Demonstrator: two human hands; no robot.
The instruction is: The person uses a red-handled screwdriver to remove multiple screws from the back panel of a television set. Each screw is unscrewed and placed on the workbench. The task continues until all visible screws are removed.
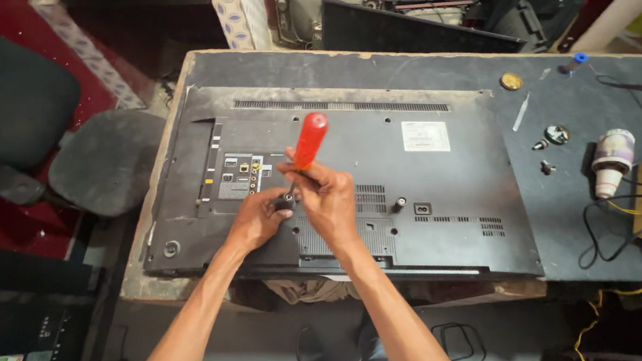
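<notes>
Gripping the red screwdriver (310, 142), the right hand (329, 198) needed it upright while the left hand (258, 218) pinched the tip steady on the television back (446, 185).

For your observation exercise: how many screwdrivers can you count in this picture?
1: a red-handled screwdriver, upright over the television back panel, gripped by the right hand; the left hand is at its tip. Others may lie out of view.

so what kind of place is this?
Probably an electronics repair shop: a flat-panel TV lies face down on the workbench, the right hand works a red-handled screwdriver, and more dismantled screens lean behind.
</notes>
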